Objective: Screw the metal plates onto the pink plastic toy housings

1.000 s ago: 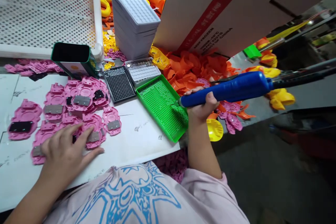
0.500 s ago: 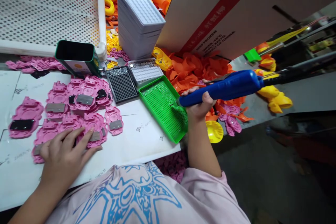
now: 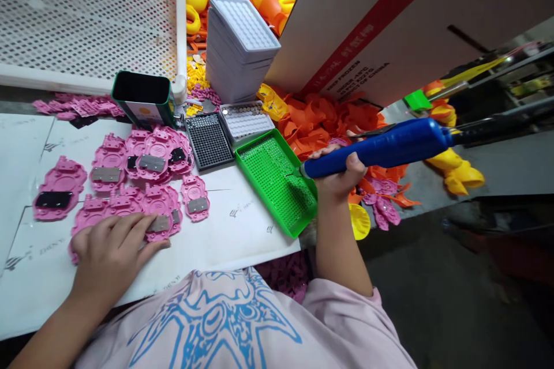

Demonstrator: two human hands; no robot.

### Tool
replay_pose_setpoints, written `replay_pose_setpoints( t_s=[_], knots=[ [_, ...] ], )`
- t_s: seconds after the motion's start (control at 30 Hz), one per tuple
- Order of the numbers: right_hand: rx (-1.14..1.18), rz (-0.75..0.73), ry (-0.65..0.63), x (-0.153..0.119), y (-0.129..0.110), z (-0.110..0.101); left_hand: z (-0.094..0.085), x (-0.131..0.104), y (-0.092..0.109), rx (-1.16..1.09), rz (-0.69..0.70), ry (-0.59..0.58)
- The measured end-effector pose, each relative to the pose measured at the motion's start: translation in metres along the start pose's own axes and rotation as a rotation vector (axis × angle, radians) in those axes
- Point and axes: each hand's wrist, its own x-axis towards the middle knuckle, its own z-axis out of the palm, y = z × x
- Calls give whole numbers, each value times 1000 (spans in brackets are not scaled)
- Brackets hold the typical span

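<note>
My right hand (image 3: 341, 176) is wrapped round a blue electric screwdriver (image 3: 381, 147), its cable running off to the right. The screwdriver's bit points left and down over a green perforated tray (image 3: 259, 184) that holds small metal screws. My left hand (image 3: 110, 251) lies palm down over the nearest pink plastic housings (image 3: 149, 199), fingers stretched out and resting on them. Several of these housings lie there in a cluster, with grey or black plates screwed on. One pink housing (image 3: 195, 199) sits apart, just right of the cluster.
Behind the housings stands a dark green tin (image 3: 142, 106). A black grid tray (image 3: 208, 141) and a white tray (image 3: 246, 121) with small round pieces adjoin the green tray. Stacked white trays (image 3: 242, 52), orange parts (image 3: 320, 115) and a large carton (image 3: 367, 29) are farther back.
The whole view has shifted slightly, so the table's things appear farther right. My left fingers have drawn a little closer together on the housings. The screwdriver stays over the green tray.
</note>
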Motion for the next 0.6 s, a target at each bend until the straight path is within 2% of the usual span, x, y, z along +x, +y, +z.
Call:
replay_pose_setpoints(
  t_s=[0.1, 0.17, 0.27, 0.43, 0.53, 0.6],
  knots=[
    [-4, 12, -3, -1, -10, 1, -2, 1, 6, 73, 157, -31],
    [8, 10, -10, -4, -16, 2, -1, 6, 15, 46, 232, -41],
    [26, 4, -41, -11, -24, 1, 1, 19, 29, -9, 272, 43],
    [7, 6, -79, -21, -32, 1, -5, 33, 38, -25, 301, 31],
    [19, -21, -95, -27, -39, 4, -8, 34, 51, -43, 312, -18],
    [53, -31, -130, -33, -44, 5, -4, 36, 66, -115, 317, -83]
  ],
)
